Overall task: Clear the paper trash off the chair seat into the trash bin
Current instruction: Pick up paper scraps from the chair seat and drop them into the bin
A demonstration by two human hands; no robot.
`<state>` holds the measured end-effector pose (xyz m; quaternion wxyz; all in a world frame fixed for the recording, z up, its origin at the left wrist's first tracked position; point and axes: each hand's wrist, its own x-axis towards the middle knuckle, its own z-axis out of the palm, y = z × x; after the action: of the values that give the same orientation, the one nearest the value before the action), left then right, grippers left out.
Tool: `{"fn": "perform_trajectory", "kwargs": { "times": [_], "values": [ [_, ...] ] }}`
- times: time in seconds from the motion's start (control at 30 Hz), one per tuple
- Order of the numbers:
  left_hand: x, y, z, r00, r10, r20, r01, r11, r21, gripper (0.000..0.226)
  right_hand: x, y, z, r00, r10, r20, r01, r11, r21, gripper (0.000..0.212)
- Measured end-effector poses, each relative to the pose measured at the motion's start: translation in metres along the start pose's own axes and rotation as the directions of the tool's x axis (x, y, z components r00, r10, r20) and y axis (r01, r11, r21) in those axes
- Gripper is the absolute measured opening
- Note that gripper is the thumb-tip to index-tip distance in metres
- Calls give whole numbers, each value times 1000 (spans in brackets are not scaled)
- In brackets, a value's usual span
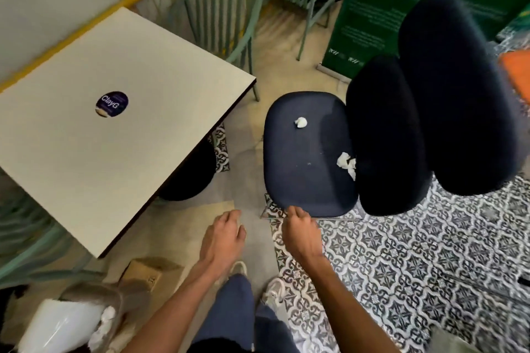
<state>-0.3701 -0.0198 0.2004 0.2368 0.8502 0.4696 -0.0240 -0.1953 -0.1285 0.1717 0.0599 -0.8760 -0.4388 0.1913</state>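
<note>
I see the chair seat [304,175] as a rounded, padded slab covered in dark navy woven cloth, with a few pale specks on it. Two bits of paper trash lie on it. A small white paper ball [300,122], tightly wadded, sits toward the far end of the seat. A looser crumpled tissue [345,162], flatter and ragged at its edges, lies at the seat's right edge, touching the fuzzy black back cushion [384,135] that rises beside it.

Both hands hang just short of the seat's near edge, over the floor. The left hand [222,238] is to the left of that edge, back up, its fingers [229,216] relaxed, slightly apart and holding nothing. The right hand [301,231] is at the seat's near rim, its fingers [295,213] curled under the palm. I cannot tell from this angle whether they touch the seat or grip anything.

The trash bin [57,327] stands well away from the seat, down to its near left. It is a glossy white plastic tub with a limp, greyish translucent liner [94,292], and a white crumpled paper wad [107,315] rests at its mouth.

Left of the seat stands a square table [114,169] with a smooth cream laminate top, a thin dark edge and a round purple sticker [111,104]. To the right of the seat and on its near side, the floor [430,252] is ornate grey-and-white patterned tile.
</note>
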Motion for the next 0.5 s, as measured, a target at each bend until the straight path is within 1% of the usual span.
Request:
{"fn": "perform_trajectory", "kwargs": {
  "times": [0.13,0.23,0.3,0.4,0.5],
  "values": [
    [49,44,17,993,93,68,-97,994,53,34,33,59,-9,991,127,36,-129,991,38,12],
    [87,67,30,982,144,123,-152,986,62,30,55,93,-13,981,188,50,-191,979,67,16],
    [126,90,51,965,191,181,-203,978,47,32,80,126,-11,962,259,83,-266,960,84,21],
    [163,116,68,941,225,251,-241,970,34,32,103,157,-11,937,335,100,-343,936,81,25],
    [210,145,98,899,264,349,-304,950,66,34,139,191,-6,909,402,108,-409,911,56,31]
  ]
}}
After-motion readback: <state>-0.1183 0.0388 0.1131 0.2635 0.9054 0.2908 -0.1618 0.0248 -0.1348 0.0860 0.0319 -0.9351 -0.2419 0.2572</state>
